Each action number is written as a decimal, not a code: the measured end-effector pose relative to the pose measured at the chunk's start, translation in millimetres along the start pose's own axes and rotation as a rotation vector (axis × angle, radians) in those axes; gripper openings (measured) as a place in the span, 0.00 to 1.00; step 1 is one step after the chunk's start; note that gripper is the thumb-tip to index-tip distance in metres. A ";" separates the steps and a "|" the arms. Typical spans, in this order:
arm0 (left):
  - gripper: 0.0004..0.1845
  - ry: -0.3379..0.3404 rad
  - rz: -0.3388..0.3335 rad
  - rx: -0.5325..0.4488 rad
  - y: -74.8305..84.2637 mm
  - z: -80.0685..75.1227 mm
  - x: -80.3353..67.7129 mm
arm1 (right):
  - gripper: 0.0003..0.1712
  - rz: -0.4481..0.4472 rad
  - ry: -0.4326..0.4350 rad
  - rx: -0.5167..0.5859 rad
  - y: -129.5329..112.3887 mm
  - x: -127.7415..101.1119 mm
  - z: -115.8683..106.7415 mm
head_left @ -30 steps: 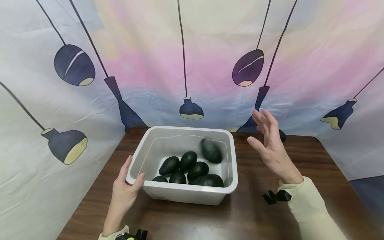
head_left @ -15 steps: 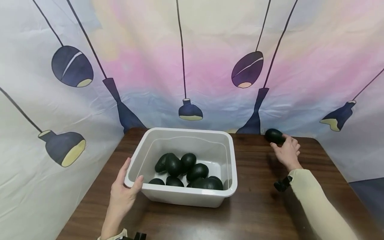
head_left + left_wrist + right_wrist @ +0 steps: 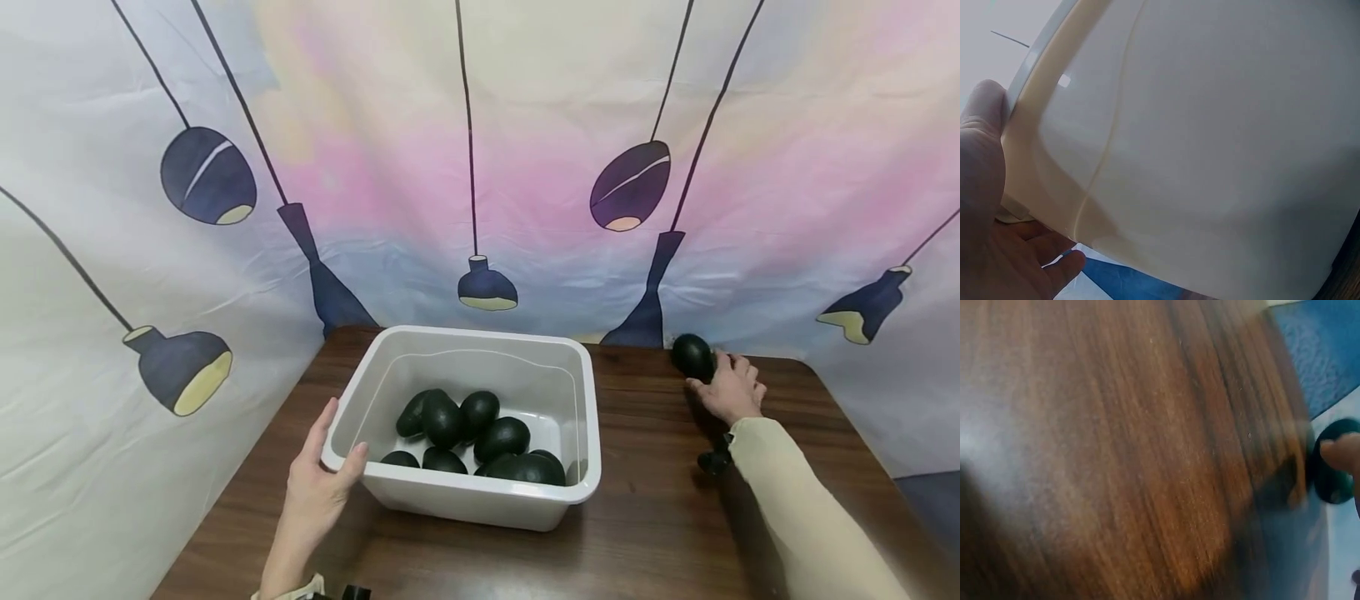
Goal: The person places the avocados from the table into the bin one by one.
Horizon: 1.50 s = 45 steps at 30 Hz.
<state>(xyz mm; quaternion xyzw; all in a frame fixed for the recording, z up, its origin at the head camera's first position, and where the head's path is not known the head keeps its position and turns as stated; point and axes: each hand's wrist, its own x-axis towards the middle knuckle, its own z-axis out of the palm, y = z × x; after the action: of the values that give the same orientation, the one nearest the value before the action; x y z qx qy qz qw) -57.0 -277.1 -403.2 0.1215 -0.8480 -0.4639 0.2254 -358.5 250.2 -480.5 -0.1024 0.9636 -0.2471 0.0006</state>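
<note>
In the head view, a white plastic bin (image 3: 480, 506) stands on the table with several dark green avocados (image 3: 502, 439) lying in it. My left hand (image 3: 315, 487) holds the bin's near left corner, thumb and fingers spread around the rim. The left wrist view shows the thumb (image 3: 985, 112) against the rim and the other fingers below, partly hidden by the bin wall (image 3: 1210, 125). At the back right, my right hand (image 3: 733, 389) grips one more avocado (image 3: 692, 357) by its right end. A fingertip presses on that avocado (image 3: 1334, 481) in the right wrist view.
The brown wooden table (image 3: 637, 517) ends at a hanging cloth backdrop (image 3: 540, 167) printed with lamps. The gripped avocado is close to the table's back edge, by the cloth. The bin's right wall stands between it and the other avocados.
A second ago my right hand was raised and open beside the bin as an avocado dropped in. It has since reached to the back right and gripped another. The left hand stays on the bin.
</note>
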 end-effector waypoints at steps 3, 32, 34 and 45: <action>0.38 -0.004 -0.007 -0.003 -0.7 1.8 0.0 | 0.49 -0.077 -0.017 -0.085 0.0 2.1 2.1; 0.40 -0.092 -0.017 -0.040 4.1 5.9 12.6 | 0.36 0.011 0.183 0.028 -29.7 4.8 10.4; 0.41 -0.106 -0.029 -0.057 4.8 8.1 13.2 | 0.37 0.065 0.179 0.106 -29.0 -0.7 11.5; 0.40 -0.038 -0.030 -0.013 -1.3 -2.3 2.8 | 0.38 0.416 0.160 1.197 -65.4 -43.8 -3.4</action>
<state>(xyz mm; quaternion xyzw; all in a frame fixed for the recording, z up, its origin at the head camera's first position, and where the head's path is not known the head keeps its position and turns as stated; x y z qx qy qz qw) -58.3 -280.6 -402.5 0.1237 -0.8472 -0.4751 0.2032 -302.9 204.4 -448.5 0.1236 0.6556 -0.7442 0.0337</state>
